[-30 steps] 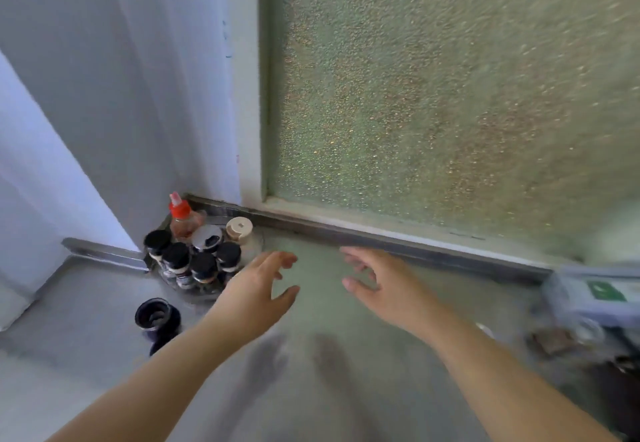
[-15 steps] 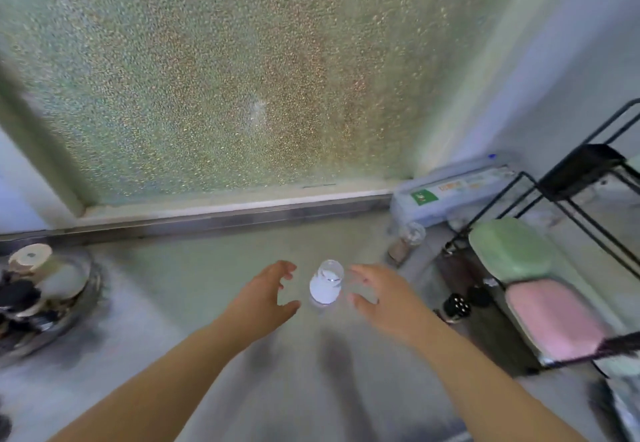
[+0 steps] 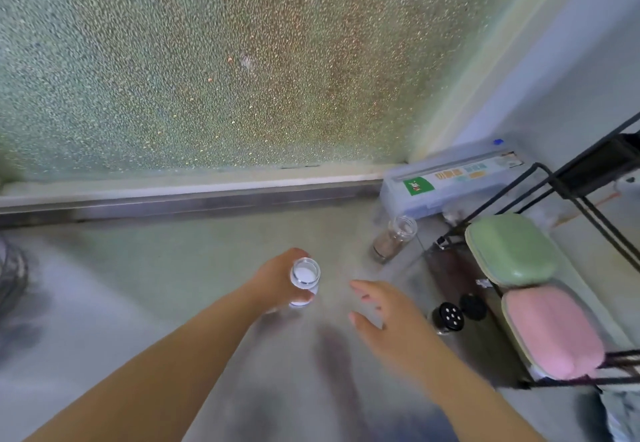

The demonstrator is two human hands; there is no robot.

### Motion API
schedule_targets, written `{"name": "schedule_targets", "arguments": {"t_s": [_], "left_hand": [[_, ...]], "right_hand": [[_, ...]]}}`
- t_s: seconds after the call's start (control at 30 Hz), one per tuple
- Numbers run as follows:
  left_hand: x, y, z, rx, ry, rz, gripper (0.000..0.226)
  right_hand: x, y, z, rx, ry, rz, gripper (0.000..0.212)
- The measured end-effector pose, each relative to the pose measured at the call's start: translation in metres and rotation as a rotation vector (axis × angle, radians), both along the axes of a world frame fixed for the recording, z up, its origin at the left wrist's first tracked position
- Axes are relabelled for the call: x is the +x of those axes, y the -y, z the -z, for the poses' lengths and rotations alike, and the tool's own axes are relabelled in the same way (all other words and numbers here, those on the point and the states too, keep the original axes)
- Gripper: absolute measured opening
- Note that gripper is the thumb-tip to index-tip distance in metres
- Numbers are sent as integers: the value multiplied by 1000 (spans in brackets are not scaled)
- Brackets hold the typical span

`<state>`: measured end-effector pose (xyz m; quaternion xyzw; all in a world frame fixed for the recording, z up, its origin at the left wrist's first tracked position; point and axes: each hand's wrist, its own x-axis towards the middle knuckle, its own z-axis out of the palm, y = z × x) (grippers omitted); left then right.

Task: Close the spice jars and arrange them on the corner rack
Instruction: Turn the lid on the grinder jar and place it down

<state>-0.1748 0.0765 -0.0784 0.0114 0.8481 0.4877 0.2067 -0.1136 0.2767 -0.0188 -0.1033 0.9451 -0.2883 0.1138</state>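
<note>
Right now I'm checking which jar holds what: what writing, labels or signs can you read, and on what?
Long box: green logo patch and coloured print, too blurred to read.
Open jar of white powder in the left hand: no label shows.
Brown-spice jar: none shows.

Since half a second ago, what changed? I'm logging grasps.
The left hand closed round the open white jar, which stood free between both hands. The right hand stayed open and empty, drifting right toward the black lids. The brown jar stayed put, uncapped.
</note>
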Motion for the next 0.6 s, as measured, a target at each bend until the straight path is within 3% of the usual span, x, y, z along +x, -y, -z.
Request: {"name": "schedule_targets", "arguments": {"t_s": [0.07, 0.3, 0.47, 0.6], "left_hand": [[3, -3, 3, 35, -26, -16, 30], [34, 19, -25, 268, -60, -164, 36], [68, 80, -63, 340, -40, -307, 56], [110, 153, -91, 349, -90, -430, 55]], "right_hand": [[-1, -3, 1, -12, 0, 4, 43], [-16, 14, -5, -50, 6, -39, 42], [-26, 70, -24, -120, -18, -155, 39], [-24, 137, -32, -147, -25, -336, 38]]}}
